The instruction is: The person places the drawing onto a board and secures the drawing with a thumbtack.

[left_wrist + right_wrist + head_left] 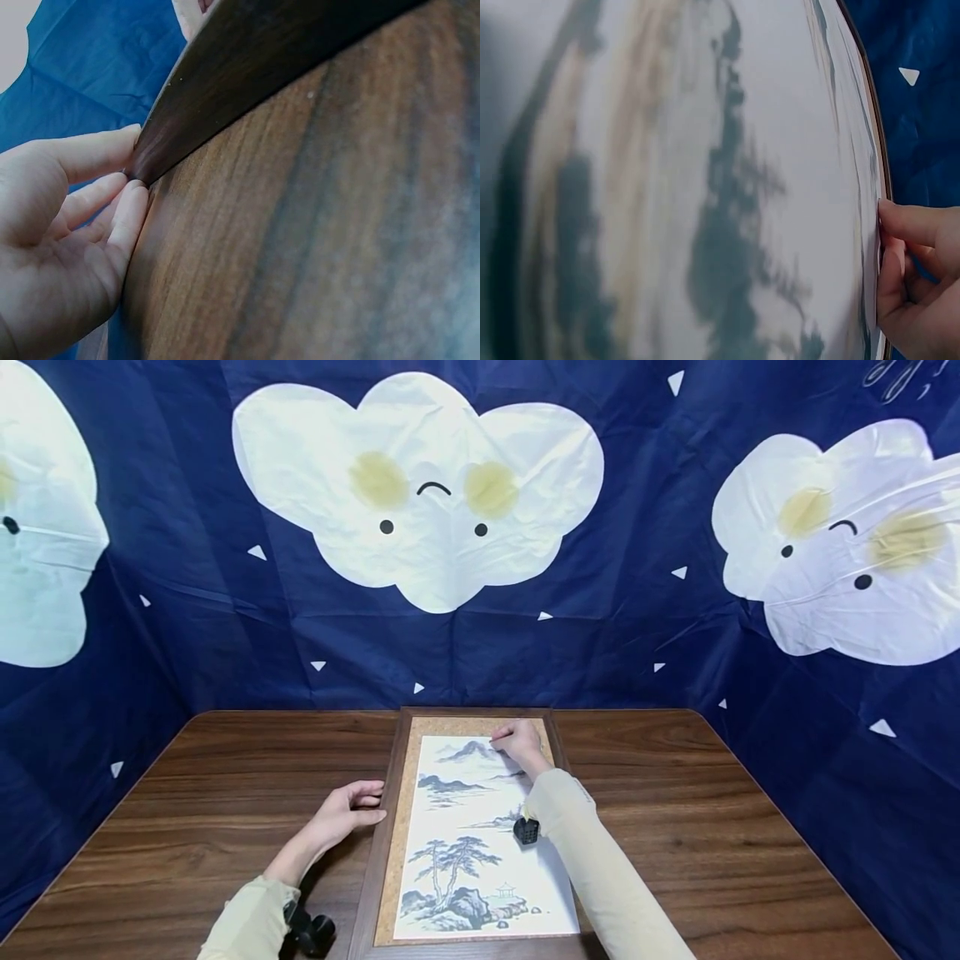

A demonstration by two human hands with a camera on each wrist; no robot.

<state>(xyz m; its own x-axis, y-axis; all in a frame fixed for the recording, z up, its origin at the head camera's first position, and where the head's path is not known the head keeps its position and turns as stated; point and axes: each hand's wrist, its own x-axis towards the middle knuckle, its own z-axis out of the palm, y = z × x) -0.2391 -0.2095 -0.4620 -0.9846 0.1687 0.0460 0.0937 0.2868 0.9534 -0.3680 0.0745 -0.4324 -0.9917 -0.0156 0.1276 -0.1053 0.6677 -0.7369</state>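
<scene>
A sheet with an ink landscape painting (450, 814), showing mountains, pines and a small pavilion, lies on a cork board (405, 827) with a dark wooden frame (380, 868). My right hand (521, 745) is at the sheet's upper right, its fingertips touching the paper. In the right wrist view its thumb and bent fingers (919, 274) meet the surface near the far edge; whether they pinch anything is hidden. Beside the frame's left side, my left hand (345, 810) touches the frame with thumb and fingertips. The left wrist view shows that hand (71, 217) against the frame's outer side (217, 90).
The board lies on a brown wood-grain table (225, 793), reaching its far edge. Blue cloth (637, 660) with white clouds hangs behind and at both sides. Black cameras (311, 935) sit on the wrists, the right one (527, 831) above the sheet.
</scene>
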